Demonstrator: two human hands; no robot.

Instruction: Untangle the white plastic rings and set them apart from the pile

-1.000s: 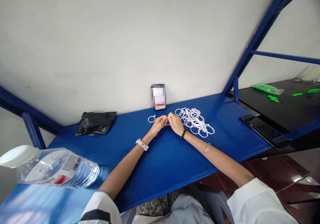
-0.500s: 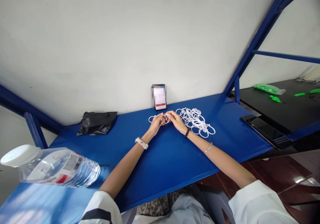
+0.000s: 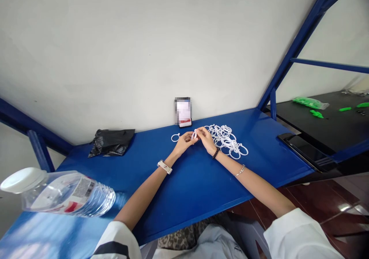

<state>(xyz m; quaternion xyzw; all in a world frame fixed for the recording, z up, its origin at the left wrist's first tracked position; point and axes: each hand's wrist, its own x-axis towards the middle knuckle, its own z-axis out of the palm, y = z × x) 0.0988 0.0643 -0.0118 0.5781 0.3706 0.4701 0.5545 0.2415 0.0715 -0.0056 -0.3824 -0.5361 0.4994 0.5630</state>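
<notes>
My left hand (image 3: pixel 184 143) and my right hand (image 3: pixel 205 139) meet over the far middle of the blue table (image 3: pixel 190 178). Together they pinch a small white plastic ring (image 3: pixel 195 134) between their fingertips. A single white ring (image 3: pixel 175 137) lies on the table just left of my left hand. Several more white rings form a loose pile (image 3: pixel 227 141) right beside my right hand. My left wrist carries a watch, and my right wrist a dark bead bracelet and a thin bangle.
A phone (image 3: pixel 183 112) leans upright against the white wall behind my hands. A crumpled black bag (image 3: pixel 111 141) lies far left. A clear water bottle (image 3: pixel 60 193) stands near left. A dark tablet (image 3: pixel 302 149) and green parts (image 3: pixel 309 103) sit at right.
Both hands have shifted slightly right, towards the pile, and the held ring now stands up between the fingertips. The single ring on the left has not moved.
</notes>
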